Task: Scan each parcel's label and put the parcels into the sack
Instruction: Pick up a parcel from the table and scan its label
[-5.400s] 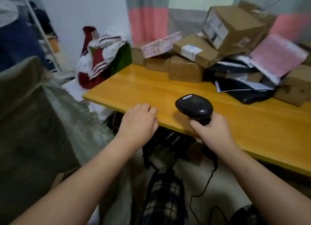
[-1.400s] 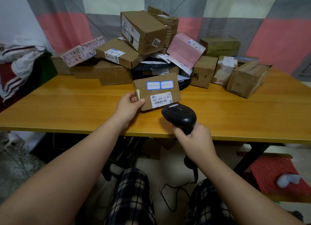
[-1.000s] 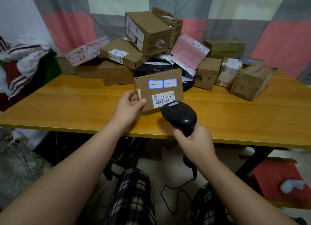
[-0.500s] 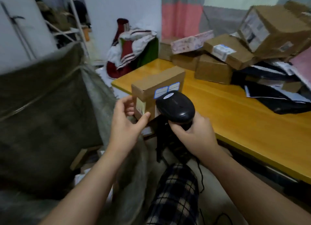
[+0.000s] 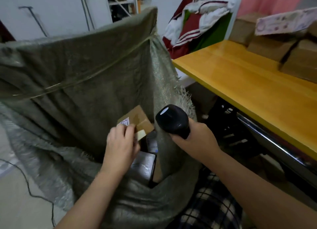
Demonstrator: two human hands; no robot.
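Observation:
A large grey-green woven sack (image 5: pixel 82 78) stands open to the left of the table. My left hand (image 5: pixel 121 144) holds a small brown cardboard parcel (image 5: pixel 137 120) inside the sack's mouth, fingers curled over its near edge. Other parcels (image 5: pixel 143 165) lie deeper in the sack below it. My right hand (image 5: pixel 197 138) grips the handle of the black barcode scanner (image 5: pixel 171 120) just right of the parcel, over the sack's rim.
The yellow wooden table (image 5: pixel 248 84) runs along the right, with stacked cardboard boxes (image 5: pixel 283 45) at its far end. Red, white and green clothing (image 5: pixel 197 23) hangs behind the sack. A black cable (image 5: pixel 29 189) trails on the floor at left.
I have turned left from the table to the sack. My left hand carried the parcel from in front of the scanner down into the sack's mouth. The scanner stays in my right hand.

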